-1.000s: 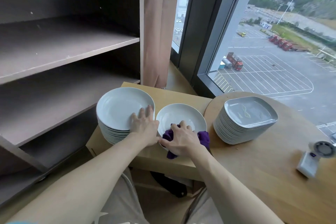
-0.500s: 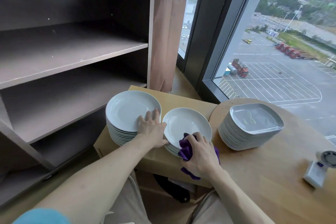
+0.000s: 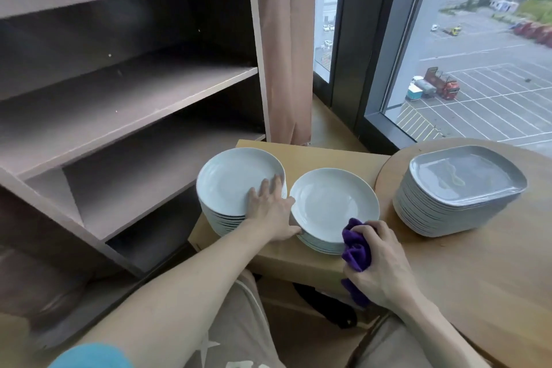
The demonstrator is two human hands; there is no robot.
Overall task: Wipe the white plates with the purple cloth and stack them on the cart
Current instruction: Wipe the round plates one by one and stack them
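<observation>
Two piles of white plates sit side by side on a low wooden stand [image 3: 328,155]. Landmark = short pile [image 3: 334,200].

- Tall pile [image 3: 236,179]: just left of short pile, rims nearly touching.
- left hand [image 3: 270,209]: fingers straight, flat on tall pile's top plate. Thumb sits at short pile's left rim; can't tell if it's actually hooked under.
- right hand [image 3: 382,266]: at short pile's near-right rim, fingers curled tight round the bunched purple cloth [image 3: 357,251]. Cloth touches the rim, not the plate centre.
- cart [image 3: 134,104]: well left of and behind short pile, shelves showing bare board.
- Grey square plates [image 3: 460,185]: right of short pile, on the round table [image 3: 478,263]. Prob. not part of the job.

Step in hand, I'd say: wiping top plate of short pile, near the end of a pass or starting the rim.

Doing it well:
- Open the cloth out a bit. A tight ball only cleans a narrow strip.
- Sweep centre, then round the rim in one circle.
- Keep the thumb steadying the pile so it doesn't skate on the stand.
- Lift one plate only, w/ fingers under the rim. Glazed plates slide.
- Short pile overhangs near the stand's front edge, so don't push it toward the body.
</observation>
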